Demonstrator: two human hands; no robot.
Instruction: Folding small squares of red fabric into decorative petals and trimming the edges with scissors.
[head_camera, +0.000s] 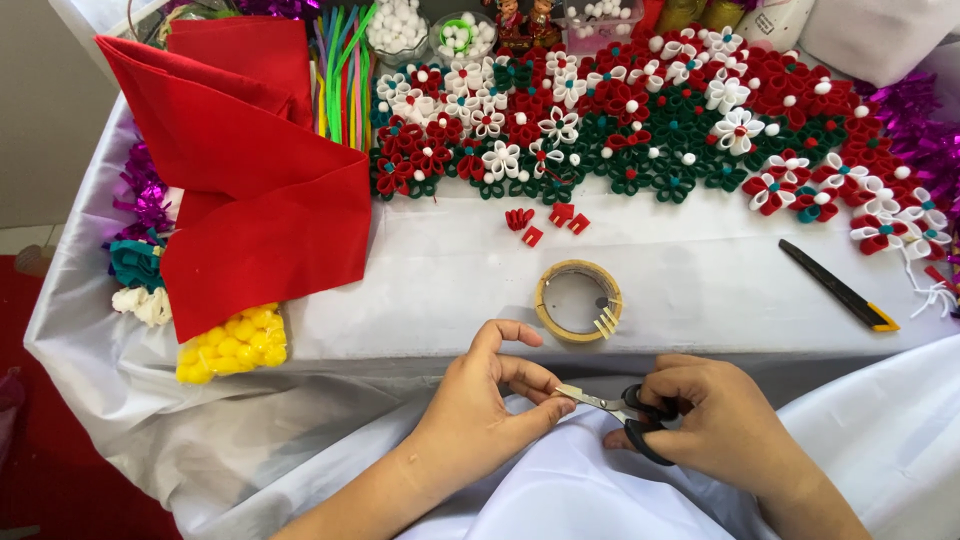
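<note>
Head view looks down on a white-draped table (700, 290); the right hand (725, 425) grips black-handled scissors (625, 408), blades pointing left; the left hand (480, 405) is pinched shut at the blade tips, its contents hidden; a tape roll (578, 300) lies just beyond, near felt flowers (640, 120).

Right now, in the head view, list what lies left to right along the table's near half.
Yellow pompoms → left hand → tape roll → scissors → right hand → utility knife.
</note>
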